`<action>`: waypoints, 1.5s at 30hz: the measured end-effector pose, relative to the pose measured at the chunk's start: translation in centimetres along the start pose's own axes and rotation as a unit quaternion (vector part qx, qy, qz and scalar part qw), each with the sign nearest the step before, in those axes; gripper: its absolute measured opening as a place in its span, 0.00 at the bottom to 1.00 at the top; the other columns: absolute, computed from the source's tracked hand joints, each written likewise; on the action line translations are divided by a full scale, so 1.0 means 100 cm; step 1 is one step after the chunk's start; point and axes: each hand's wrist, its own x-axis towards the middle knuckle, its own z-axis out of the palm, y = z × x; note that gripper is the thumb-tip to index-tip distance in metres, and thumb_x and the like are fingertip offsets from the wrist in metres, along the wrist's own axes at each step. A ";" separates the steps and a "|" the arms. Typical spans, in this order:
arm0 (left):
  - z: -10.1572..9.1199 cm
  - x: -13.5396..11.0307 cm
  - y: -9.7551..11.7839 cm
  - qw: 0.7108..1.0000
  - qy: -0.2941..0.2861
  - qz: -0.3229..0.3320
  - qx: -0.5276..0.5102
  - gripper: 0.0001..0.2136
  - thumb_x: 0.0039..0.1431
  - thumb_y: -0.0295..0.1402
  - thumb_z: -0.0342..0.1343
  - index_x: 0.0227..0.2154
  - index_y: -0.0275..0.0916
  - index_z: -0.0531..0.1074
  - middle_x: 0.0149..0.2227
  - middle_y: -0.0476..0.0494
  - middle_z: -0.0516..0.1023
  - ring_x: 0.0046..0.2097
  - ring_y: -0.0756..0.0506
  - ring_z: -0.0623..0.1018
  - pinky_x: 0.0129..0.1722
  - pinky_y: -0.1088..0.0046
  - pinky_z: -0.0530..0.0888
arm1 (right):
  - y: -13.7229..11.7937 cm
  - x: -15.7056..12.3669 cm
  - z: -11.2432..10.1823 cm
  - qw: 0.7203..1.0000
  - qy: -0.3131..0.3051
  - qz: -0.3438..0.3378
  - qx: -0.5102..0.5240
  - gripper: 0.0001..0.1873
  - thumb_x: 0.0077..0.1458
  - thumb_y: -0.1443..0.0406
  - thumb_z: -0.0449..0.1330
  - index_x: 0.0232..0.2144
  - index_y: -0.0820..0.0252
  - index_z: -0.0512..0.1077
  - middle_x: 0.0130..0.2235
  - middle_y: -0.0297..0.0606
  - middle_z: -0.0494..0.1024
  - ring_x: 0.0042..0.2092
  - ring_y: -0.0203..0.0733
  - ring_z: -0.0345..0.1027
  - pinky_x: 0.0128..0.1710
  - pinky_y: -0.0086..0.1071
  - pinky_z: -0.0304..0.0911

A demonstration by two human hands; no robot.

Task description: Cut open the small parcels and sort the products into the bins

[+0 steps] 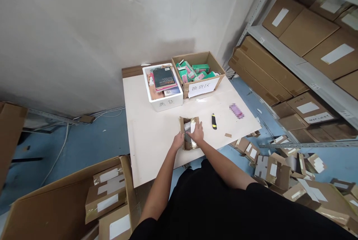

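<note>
"Brown cardboard, shiny tape: where is that small open box (pixel 193 144)?"

"On the white tabletop (pixel 148 147), close to the near edge, between the person's two hands."

"How are the fingers?"

"The left hand (pixel 178 140) touches the left wall; its fingers are mostly hidden, so I can't tell whether they pinch the cardboard. The right hand (pixel 198 134) lies over the right side, fingers spread, thumb stretched inward, away from them."

"What's beside it?"

"A black-and-yellow cutter (pixel 214 121) lies to the right, apart from the hand. Farther right is a blurred purple item (pixel 236 110) and, nearer the edge, a cardboard scrap (pixel 228 135)."

"And behind?"

"A white bin (pixel 177 102) of books (pixel 164 78), side by side with a larger carton (pixel 213 61) holding green-and-pink packs (pixel 200 68). A handwritten paper sign (pixel 203 87) covers much of the carton's front."
</note>
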 end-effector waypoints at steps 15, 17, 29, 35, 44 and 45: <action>0.013 0.007 0.013 0.998 0.004 -0.056 0.004 0.18 0.71 0.34 0.45 0.56 0.32 0.72 0.51 0.27 0.82 0.55 0.34 0.80 0.55 0.61 0.73 | 0.012 0.021 -0.050 0.957 -0.120 0.015 0.263 0.53 0.45 0.63 0.58 0.75 0.58 0.52 0.61 0.44 0.76 0.56 0.52 0.72 0.56 0.41 0.69; 0.008 0.007 0.005 0.998 0.003 -0.055 -0.016 0.18 0.71 0.35 0.46 0.54 0.32 0.74 0.52 0.28 0.82 0.56 0.35 0.80 0.56 0.61 0.73 | 0.014 0.020 -0.055 0.941 -0.137 0.033 0.307 0.49 0.47 0.61 0.56 0.73 0.59 0.57 0.55 0.43 0.80 0.51 0.52 0.75 0.52 0.42 0.71; 0.010 -0.011 -0.026 0.988 0.145 -0.054 -0.024 0.30 0.69 0.39 0.50 0.72 0.41 0.58 0.68 0.36 0.70 0.67 0.39 0.71 0.66 0.57 0.69 | 0.059 0.002 -0.055 0.994 0.015 -0.022 0.109 0.38 0.63 0.47 0.56 0.68 0.60 0.65 0.72 0.52 0.61 0.73 0.57 0.52 0.70 0.51 0.53; 0.039 -0.010 0.001 0.996 0.079 0.018 0.044 0.33 0.66 0.33 0.52 0.73 0.41 0.56 0.73 0.36 0.61 0.74 0.38 0.59 0.68 0.57 0.66 | 0.031 -0.001 -0.020 0.996 -0.079 -0.007 0.046 0.47 0.59 0.56 0.61 0.75 0.59 0.50 0.73 0.48 0.58 0.71 0.61 0.56 0.70 0.49 0.55; 0.009 -0.026 -0.038 0.992 0.102 -0.048 -0.050 0.41 0.58 0.23 0.48 0.76 0.40 0.47 0.64 0.39 0.75 0.63 0.40 0.76 0.60 0.63 0.74 | -0.003 0.023 -0.010 0.948 -0.199 -0.070 0.238 0.42 0.53 0.65 0.57 0.71 0.52 0.61 0.65 0.38 0.74 0.64 0.48 0.68 0.63 0.46 0.65; 0.004 -0.030 -0.045 0.990 0.118 -0.055 -0.058 0.41 0.58 0.23 0.48 0.76 0.41 0.48 0.64 0.39 0.75 0.63 0.40 0.76 0.60 0.62 0.74 | -0.011 0.023 -0.004 0.940 -0.219 -0.080 0.247 0.42 0.53 0.65 0.57 0.71 0.52 0.61 0.65 0.38 0.74 0.64 0.48 0.69 0.63 0.46 0.65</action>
